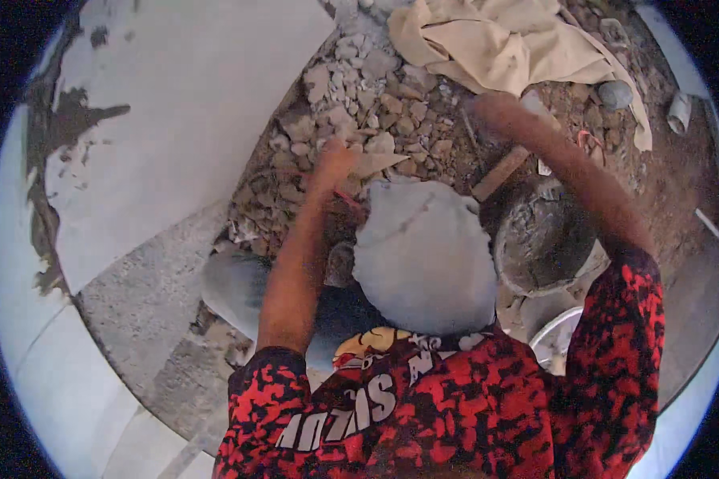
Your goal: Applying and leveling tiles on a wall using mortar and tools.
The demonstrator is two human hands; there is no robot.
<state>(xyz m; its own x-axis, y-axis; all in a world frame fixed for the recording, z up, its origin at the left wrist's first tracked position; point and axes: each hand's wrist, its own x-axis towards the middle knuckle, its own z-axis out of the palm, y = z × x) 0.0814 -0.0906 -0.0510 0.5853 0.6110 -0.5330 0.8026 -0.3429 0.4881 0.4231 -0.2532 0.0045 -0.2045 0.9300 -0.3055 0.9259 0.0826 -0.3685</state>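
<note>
My left hand [337, 160] reaches down over a heap of broken stones, its fingers closed and partly hidden. Beside it, touching or very near, lies a pale, flat, pointed piece [379, 164]. I cannot tell whether the hand holds this piece. My right hand [494, 113] stretches forward to the lower edge of a beige cloth [503, 48]; motion smears its fingers. A large whitish, rough-edged rounded shape [425, 251] fills the space between my arms and hides what is under it.
Rubble [399, 112] spreads ahead. A mortar-crusted basin [539, 239] stands right, below a wooden piece [501, 173]. Nearer is a white-rimmed bucket [559, 335]. A large white panel [192, 104] lies left, beside grey concrete [152, 267]. A short pipe [679, 113] lies far right.
</note>
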